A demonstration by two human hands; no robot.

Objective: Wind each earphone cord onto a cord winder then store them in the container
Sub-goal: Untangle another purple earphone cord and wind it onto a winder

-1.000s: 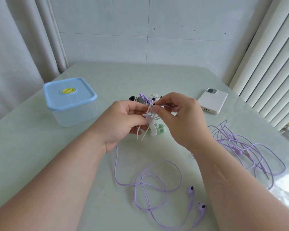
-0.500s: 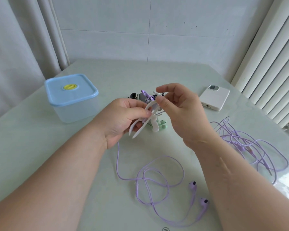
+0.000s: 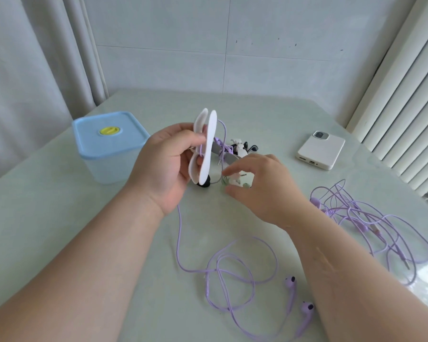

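The white cord winder (image 3: 206, 146) stands upright above the table (image 3: 59, 230), gripped by the left hand (image 3: 169, 166), with only the start of the purple earphone cord (image 3: 178, 233) caught on it. Most of that cord lies in loose loops below, ending at the two earbuds (image 3: 299, 294). The right hand (image 3: 260, 187) reaches in with thumb and forefinger apart, holding nothing I can make out. Winding has barely begun. A second tangle of earphones (image 3: 371, 218) waits untouched, spare winders (image 3: 239, 148) lie beyond, and the blue-lidded container (image 3: 109, 137) is closed.
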